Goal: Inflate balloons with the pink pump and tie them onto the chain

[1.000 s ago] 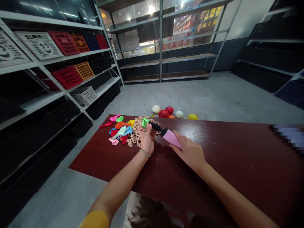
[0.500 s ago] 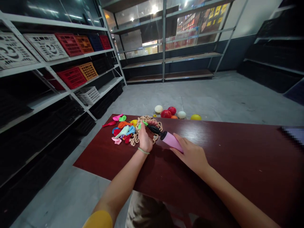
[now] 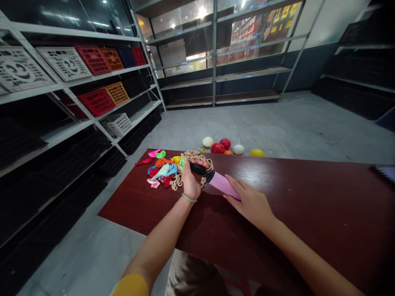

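Observation:
My right hand (image 3: 251,203) is wrapped round the pink barrel of a hand balloon pump (image 3: 222,185), which lies slantwise above the table. Its black nozzle end (image 3: 197,168) points left, into my left hand (image 3: 190,184). Between the thumb and fingers of that hand is a light-green balloon (image 3: 182,163), limp and at the nozzle's tip; how far it covers the tip is hidden. Behind and beside my left hand lies a heap of beige curly balloons (image 3: 177,181). Left of it are several flat balloons, among them an orange one (image 3: 163,163) and a mint one (image 3: 161,172).
The dark red table (image 3: 277,213) spans the front. Beyond its far edge, inflated balloons rest on the floor, including a red one (image 3: 217,148) and a yellow one (image 3: 257,152). Shelves with plastic crates (image 3: 96,102) stand left; a metal rack (image 3: 214,78) stands behind.
Less green shows along the black nozzle; the green balloon is now bunched by my left thumb. My right hand keeps its grip on the pump. The view has shifted slightly.

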A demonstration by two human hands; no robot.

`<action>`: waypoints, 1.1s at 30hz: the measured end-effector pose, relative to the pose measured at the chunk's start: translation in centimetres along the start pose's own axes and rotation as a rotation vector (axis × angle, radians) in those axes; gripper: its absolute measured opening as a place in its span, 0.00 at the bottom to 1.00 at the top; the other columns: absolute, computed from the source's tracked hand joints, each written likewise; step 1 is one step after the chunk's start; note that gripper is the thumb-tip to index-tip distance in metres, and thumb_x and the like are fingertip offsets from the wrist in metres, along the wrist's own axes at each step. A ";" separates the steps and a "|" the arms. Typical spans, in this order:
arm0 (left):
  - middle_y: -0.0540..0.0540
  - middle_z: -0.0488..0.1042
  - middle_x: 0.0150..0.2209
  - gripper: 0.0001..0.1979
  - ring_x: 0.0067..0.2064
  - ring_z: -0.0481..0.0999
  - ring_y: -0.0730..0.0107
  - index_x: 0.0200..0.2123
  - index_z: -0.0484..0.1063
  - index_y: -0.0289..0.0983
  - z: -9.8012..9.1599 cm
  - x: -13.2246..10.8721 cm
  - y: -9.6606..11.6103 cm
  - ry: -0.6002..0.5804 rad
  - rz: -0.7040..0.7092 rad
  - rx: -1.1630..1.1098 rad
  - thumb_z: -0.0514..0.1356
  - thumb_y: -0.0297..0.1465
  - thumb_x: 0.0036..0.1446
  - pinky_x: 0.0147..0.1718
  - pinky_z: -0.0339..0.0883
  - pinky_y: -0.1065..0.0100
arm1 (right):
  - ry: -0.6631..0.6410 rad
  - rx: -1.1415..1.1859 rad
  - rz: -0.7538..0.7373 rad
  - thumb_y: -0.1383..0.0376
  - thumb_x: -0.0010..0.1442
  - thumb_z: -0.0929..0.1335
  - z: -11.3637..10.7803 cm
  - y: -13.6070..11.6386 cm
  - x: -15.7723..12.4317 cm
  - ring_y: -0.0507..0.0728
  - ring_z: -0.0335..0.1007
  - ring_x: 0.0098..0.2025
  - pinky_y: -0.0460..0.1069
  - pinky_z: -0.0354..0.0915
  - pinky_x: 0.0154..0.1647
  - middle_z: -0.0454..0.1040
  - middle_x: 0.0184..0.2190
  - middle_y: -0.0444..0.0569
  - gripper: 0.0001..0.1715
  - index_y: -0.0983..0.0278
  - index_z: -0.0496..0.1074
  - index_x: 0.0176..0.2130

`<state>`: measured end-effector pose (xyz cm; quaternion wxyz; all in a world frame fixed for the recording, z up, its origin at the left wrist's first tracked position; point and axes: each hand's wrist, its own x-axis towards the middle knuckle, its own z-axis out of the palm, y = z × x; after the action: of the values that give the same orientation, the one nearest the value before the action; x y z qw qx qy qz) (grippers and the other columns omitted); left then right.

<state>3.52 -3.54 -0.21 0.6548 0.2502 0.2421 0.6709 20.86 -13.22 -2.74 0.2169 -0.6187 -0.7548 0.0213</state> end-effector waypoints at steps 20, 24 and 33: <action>0.55 0.61 0.20 0.15 0.17 0.60 0.78 0.31 0.59 0.40 3.9 0.1 -0.1 0.066 0.074 0.068 0.58 0.43 0.61 0.20 0.59 0.73 | 0.005 0.215 0.149 0.58 0.58 0.68 0.7 -1.5 0.5 0.61 0.74 0.49 0.51 0.65 0.39 0.75 0.53 0.47 0.30 0.56 0.63 0.59; 0.56 0.60 0.19 0.13 0.16 0.59 0.78 0.30 0.59 0.40 4.1 1.5 0.0 0.094 0.109 0.161 0.55 0.42 0.62 0.19 0.57 0.73 | -0.029 0.172 0.174 0.59 0.59 0.66 0.1 -1.4 0.5 0.60 0.76 0.43 0.49 0.60 0.33 0.78 0.46 0.45 0.23 0.55 0.65 0.54; 0.58 0.56 0.20 0.08 0.16 0.55 0.81 0.31 0.56 0.40 3.2 8.5 6.7 0.378 0.155 0.246 0.51 0.31 0.64 0.18 0.52 0.75 | 0.001 -0.061 0.099 0.62 0.61 0.64 -0.2 0.2 0.3 0.58 0.74 0.42 0.48 0.55 0.30 0.76 0.43 0.48 0.25 0.58 0.63 0.58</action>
<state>0.39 4.81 6.77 0.5091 0.2160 0.4204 0.7193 21.12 -12.97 -2.53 0.1969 -0.6617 -0.7234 0.0084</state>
